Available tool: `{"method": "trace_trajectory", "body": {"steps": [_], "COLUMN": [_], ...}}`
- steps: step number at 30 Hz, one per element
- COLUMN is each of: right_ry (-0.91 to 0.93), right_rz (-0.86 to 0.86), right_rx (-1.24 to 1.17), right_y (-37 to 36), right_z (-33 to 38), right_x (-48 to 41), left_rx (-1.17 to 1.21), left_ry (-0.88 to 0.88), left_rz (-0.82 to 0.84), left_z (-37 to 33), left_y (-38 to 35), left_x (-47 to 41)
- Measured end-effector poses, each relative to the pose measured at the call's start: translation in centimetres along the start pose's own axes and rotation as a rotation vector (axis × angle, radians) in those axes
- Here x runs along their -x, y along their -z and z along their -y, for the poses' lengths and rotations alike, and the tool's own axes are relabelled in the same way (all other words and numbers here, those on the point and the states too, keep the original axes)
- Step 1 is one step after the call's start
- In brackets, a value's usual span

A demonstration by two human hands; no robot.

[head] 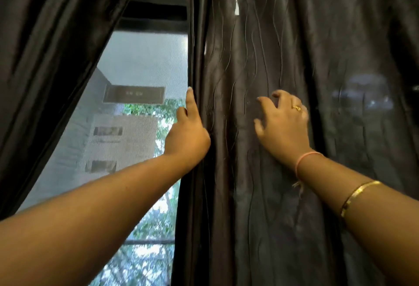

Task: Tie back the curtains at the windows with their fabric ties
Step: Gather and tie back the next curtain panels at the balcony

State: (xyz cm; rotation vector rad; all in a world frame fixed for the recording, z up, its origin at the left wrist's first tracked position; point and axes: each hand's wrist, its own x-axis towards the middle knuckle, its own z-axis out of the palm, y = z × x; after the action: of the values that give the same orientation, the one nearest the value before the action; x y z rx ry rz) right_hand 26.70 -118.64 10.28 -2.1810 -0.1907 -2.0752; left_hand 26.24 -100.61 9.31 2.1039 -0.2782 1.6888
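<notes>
Two bare forearms are reaching up from the bottom of the view, the left forearm (90, 229) crossing in from the lower left corner and the right forearm (374, 206) coming in from the lower right.

Farthest left, the left curtain (45, 58), dark and glossy, is hanging on a slant, with its inner edge running from the window's top down towards its lower left corner. Between the two curtains the window (140, 63) is showing through a fine mesh. A dark frame bar (156, 6) is crossing near its top edge, a pale building (122, 140) is standing outside, and green trees (154, 229) are filling the lower part.

At the window's right edge the left hand (188, 136) is lying against the inner edge of the right curtain (249, 195). Its forefinger (190, 99) is pointing straight up along the fabric's border, with another finger bent just beside it. The remaining fingers are hiding behind the fold, so I cannot tell whether they are gripping the cloth. That right curtain, dark with wavy raised lines, is hanging straight down and covering the right half of the view.

Further right, the right hand (285, 126) is resting on the curtain's front with its fingers spread and bent, tips touching the cloth and pinching nothing; it is somewhat blurred. It is wearing a gold ring (297, 108), a pink thread (306, 157) is circling the wrist, and a gold bangle (358, 195) is sitting further down the forearm.
</notes>
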Motion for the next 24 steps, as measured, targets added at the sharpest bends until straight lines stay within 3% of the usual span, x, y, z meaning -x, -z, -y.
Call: {"method": "trace_trajectory", "body": {"steps": [4,12,14,16,24], "right_ry": [-0.19,-0.461,-0.432,-0.324,-0.013], "right_rz": [-0.004,0.114,0.171,0.109,0.158], "right_rx": [-0.002,-0.356,-0.35,-0.376,-0.377], "right_y": [0.4,1.9,2.2,2.2,2.7], "right_z": [-1.2,-2.5,-2.1,0.3,5.7], "right_x": [-1.9,-5.1,-5.3,-7.5,-8.2], "left_rx": [-0.046,-0.07,-0.045,-0.047,-0.126], "left_ry": [-0.089,-0.033,-0.008,-0.048,0.014], "left_rz": [-0.071,-0.159,-0.155,-0.235,-0.157], "left_z": [-0.6,-2.4,-2.7,-2.2,-2.0], "left_y": [0.5,2.9,3.8,5.8,5.6], "left_x": [-2.3,-5.5,-6.3,-8.8,-9.1]}}
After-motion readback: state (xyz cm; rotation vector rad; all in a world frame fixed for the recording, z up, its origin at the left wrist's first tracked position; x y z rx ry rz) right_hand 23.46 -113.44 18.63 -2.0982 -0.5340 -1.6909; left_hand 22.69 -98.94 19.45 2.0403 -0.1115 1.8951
